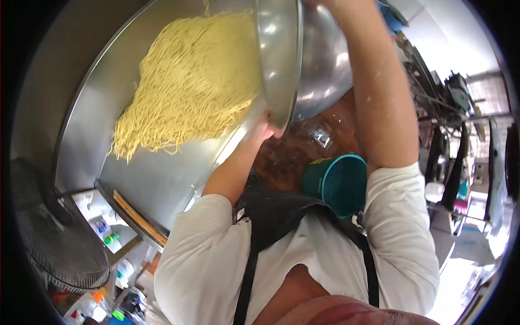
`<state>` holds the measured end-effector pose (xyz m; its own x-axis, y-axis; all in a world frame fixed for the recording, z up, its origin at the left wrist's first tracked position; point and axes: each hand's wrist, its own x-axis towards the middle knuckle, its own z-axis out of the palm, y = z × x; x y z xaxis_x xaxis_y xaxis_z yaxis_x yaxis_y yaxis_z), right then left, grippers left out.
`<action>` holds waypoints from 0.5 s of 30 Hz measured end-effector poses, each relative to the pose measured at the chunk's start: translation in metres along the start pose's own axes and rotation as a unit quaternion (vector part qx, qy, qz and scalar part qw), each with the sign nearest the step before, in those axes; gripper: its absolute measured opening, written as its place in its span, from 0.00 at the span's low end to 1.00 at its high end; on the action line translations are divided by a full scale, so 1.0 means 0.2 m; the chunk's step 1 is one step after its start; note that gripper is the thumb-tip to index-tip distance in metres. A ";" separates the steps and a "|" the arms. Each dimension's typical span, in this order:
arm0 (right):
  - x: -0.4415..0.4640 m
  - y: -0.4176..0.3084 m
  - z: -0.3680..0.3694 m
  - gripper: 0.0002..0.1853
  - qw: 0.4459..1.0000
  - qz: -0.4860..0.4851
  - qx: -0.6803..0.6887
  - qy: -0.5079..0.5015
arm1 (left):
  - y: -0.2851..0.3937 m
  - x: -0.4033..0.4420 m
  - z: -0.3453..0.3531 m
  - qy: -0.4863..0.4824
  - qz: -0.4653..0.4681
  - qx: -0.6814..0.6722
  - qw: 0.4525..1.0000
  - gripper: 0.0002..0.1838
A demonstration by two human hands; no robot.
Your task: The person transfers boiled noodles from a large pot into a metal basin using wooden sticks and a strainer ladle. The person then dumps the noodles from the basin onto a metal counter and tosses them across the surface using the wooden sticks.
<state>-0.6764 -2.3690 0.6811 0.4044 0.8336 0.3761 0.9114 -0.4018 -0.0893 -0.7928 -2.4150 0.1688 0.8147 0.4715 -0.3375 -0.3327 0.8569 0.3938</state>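
A large metal bowl (325, 65) is tipped on its side, its opening turned toward the noodles. My left hand (267, 129) is closed on the bowl's lower rim. At the top edge of the view, my right hand (318, 2) is cut off beside the bowl's upper part; its fingers are hidden. Left of the bowl, a broad heap of yellow noodles (195, 81) lies spread on a steel table (154, 176). Loose strands trail at the heap's lower left, and the bowl covers part of its right side.
Below the bowl, a green bucket (344, 184) stands on the wet, reddish-brown floor (303, 151). A wooden stick (138, 216) lies along the table's near end. A dark fan (65, 244) is at the lower left. Racks and hanging things (452, 157) line the right side.
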 end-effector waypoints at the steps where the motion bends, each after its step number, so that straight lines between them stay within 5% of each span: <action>1: -0.07 0.24 0.08 0.17 0.971 -0.029 0.155 0.177 | -0.04 -0.02 0.02 0.021 0.004 0.042 0.999 0.13; 4: -0.47 0.92 -0.05 0.22 0.971 0.004 0.112 0.212 | -0.02 0.04 0.00 0.095 -0.029 0.026 0.995 0.16; 6: -0.90 1.11 -0.28 0.26 0.902 0.216 0.336 0.166 | -0.07 -0.01 0.14 0.036 -0.043 0.117 0.992 0.15; 7: -1.13 1.34 -0.29 0.25 0.873 0.230 0.377 0.207 | -0.13 0.04 0.21 0.120 -0.028 0.114 0.986 0.15; 9: -1.67 1.76 -0.34 0.29 0.824 0.291 0.418 0.248 | -0.25 0.09 0.49 0.132 -0.010 0.169 0.977 0.27; 11: -2.24 2.06 -0.31 0.29 0.765 0.366 0.427 0.314 | -0.43 0.13 0.77 0.151 0.040 0.318 0.935 0.26; 15: -3.34 2.52 -0.20 0.30 0.622 0.590 0.397 0.329 | -1.04 0.31 1.26 -0.027 0.045 0.419 0.906 0.24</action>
<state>-0.4904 -3.1432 0.4221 0.9463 -0.3040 -0.1102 -0.1333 -0.0562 -0.9895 -0.5535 -2.6171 0.2816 0.8320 0.5012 -0.2379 0.0604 0.3445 0.9368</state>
